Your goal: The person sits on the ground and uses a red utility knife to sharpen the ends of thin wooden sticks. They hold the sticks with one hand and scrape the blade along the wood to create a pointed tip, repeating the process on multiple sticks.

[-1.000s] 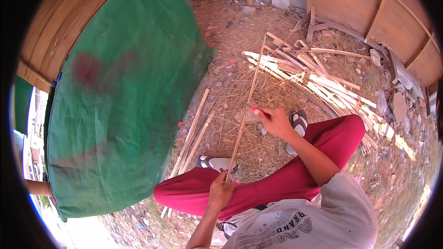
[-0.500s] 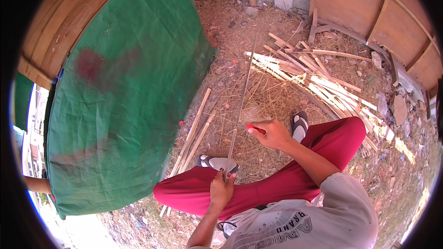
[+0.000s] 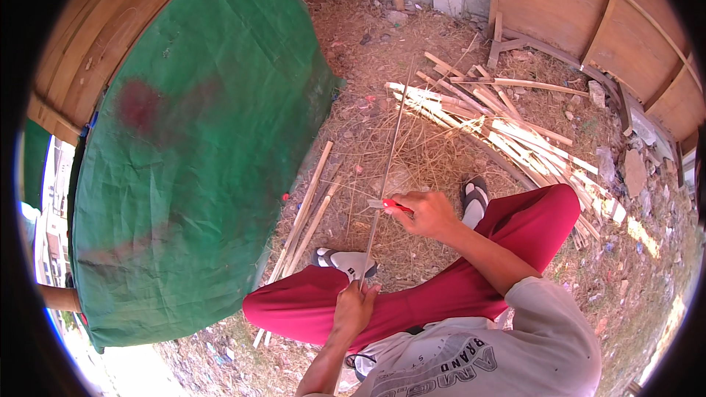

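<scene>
A long, thin bamboo strip (image 3: pixel 394 140) slants upward from my lap toward the far ground. Its lower part is in my left hand (image 3: pixel 354 312), closed around it above my left thigh. In my right hand (image 3: pixel 426 215) is a red-handled utility knife (image 3: pixel 396 206), gripped with the fingers wrapped around the handle. The knife's blade lies across the strip, a little beyond my left foot. Whether its edge bites into the bamboo is too small to tell.
A pile of split bamboo strips (image 3: pixel 482 114) lies at the far right. More strips (image 3: pixel 307 209) lie beside the green tarp (image 3: pixel 198 169) on my left. My sandalled feet rest on ground covered with dry shavings. Wooden panels (image 3: pixel 551 7) stand at the back right.
My right hand has moved slightly left and nearer to me, turning the knife so more of its blade shows across the strip. My left hand keeps its hold.
</scene>
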Demonstrator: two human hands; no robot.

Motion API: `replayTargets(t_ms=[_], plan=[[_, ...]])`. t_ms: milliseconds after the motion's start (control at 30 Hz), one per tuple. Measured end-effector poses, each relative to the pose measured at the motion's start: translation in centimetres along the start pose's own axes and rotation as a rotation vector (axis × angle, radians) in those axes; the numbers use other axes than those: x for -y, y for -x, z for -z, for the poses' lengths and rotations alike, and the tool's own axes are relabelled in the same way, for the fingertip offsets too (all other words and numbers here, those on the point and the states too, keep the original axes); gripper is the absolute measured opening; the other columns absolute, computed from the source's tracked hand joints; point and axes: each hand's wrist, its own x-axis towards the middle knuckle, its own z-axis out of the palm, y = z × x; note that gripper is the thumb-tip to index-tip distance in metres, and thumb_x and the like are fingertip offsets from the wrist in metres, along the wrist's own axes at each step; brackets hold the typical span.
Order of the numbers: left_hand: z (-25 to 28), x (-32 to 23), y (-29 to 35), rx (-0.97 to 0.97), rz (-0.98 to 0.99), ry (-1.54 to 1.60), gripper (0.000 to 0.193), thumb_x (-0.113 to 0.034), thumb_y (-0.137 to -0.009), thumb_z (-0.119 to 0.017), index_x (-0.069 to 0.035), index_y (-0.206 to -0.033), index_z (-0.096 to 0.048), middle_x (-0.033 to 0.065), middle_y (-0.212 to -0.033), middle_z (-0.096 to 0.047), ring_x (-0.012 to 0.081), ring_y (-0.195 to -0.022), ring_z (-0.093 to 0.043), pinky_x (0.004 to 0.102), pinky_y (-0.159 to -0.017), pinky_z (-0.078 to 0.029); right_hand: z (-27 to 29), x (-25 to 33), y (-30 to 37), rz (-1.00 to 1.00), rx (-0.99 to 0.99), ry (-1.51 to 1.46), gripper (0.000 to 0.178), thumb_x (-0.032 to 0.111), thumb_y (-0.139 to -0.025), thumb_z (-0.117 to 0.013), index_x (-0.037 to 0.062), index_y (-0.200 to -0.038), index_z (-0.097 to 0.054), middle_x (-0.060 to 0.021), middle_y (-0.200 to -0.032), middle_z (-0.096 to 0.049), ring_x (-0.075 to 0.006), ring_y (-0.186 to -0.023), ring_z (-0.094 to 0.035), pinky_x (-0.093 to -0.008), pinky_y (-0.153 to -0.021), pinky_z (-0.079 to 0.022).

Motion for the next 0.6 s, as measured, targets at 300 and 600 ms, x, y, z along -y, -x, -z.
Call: replayTargets(t_ms=[300, 600], plan=[[-0.3, 0.8, 0.9, 0.023, -0.006, 0.029, 0.039, -0.034, -0.093, -0.069, 0.000, -0.081, -0.056, 0.0197, -0.065, -0.060, 0.0363, -0.060, -0.061, 0.0446, -0.059, -0.047, -0.9, -0.3, 0.1, -0.112, 0.055, 0.128, 0.036, 0.045, -0.091, -0.067, 0.0118, -0.101, -0.077, -0.0109, -0.080, -0.073, -0.0315, -0.058, -0.067, -0.0393, -0.051, -0.053], [1.6, 1.4, 6.1, 0.213, 0.224, -0.016, 0.040, -0.035, -0.092, -0.070, -0.002, -0.077, -0.054, 0.0158, -0.063, -0.056, 0.0317, -0.057, -0.055, 0.0424, -0.058, -0.045, -0.3, -4.9, -1.5, -0.334, 0.082, 0.189, 0.040, 0.051, -0.095, -0.058, 0.0178, -0.105, -0.076, -0.0176, -0.068, -0.068, -0.0383, -0.064, -0.068, -0.0479, -0.060, -0.054]])
